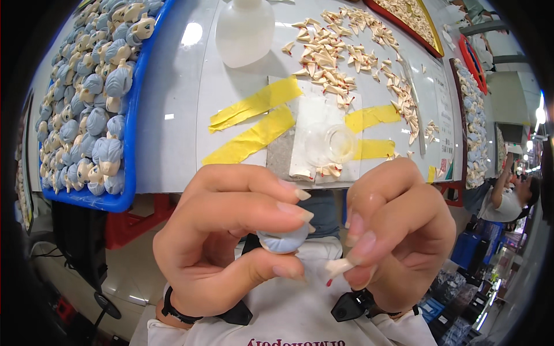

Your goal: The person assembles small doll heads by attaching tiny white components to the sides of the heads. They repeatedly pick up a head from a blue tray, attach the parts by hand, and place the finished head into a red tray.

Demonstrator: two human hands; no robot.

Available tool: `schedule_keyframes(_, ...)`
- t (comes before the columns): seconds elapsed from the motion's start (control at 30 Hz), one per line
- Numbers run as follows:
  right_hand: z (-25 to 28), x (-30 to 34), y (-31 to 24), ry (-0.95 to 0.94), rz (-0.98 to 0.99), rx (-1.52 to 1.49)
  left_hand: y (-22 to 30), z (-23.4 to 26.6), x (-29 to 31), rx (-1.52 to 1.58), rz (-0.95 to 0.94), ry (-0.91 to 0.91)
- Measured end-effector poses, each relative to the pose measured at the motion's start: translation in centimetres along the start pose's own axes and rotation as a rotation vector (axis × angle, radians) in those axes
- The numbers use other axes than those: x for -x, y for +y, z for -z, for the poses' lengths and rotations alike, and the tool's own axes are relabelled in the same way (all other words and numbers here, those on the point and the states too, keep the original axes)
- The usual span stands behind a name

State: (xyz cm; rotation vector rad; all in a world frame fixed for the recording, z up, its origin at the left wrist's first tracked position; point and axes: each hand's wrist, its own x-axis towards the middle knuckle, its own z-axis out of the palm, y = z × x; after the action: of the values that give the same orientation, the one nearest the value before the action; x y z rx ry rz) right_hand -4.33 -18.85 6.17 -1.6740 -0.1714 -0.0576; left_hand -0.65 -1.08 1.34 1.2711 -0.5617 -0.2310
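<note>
Between the thumb and fingers of my left hand [231,230] is a small doll head [284,241] with light blue moulded hair; my fingers cover most of it. My right hand [398,230], close beside it, pinches a small cream-coloured pointed piece [339,266] with a red tip. The piece and the head are apart. Both hands are raised in front of the table's near edge. Just beyond them, a small clear round dish [334,144] stands on a white pad [303,138] fixed with yellow tape [254,135].
At left, a blue tray [130,167] is full of blue-haired doll heads. Many cream pieces [329,57] with red tips lie scattered at the far middle. A translucent bottle [244,34] stands behind the tape. Another person [508,199] sits at far right.
</note>
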Motion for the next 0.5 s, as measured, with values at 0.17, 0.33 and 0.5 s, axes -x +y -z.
schedule_keyframes(0.17, 0.5, 0.2, -0.1, -0.013, 0.024, 0.017, 0.5, -0.2, 0.1, -0.104, 0.028, 0.019)
schedule_keyframes(0.33, 0.5, 0.5, -0.2, -0.014, 0.007, 0.01, 1.9, -1.2, -0.4, 0.032, 0.216, 0.072)
schedule_keyframes(0.5, 0.0, 0.8, -0.3, -0.013, -0.036, -0.022, 0.3, -0.2, 0.1, -0.127, -0.06, -0.017)
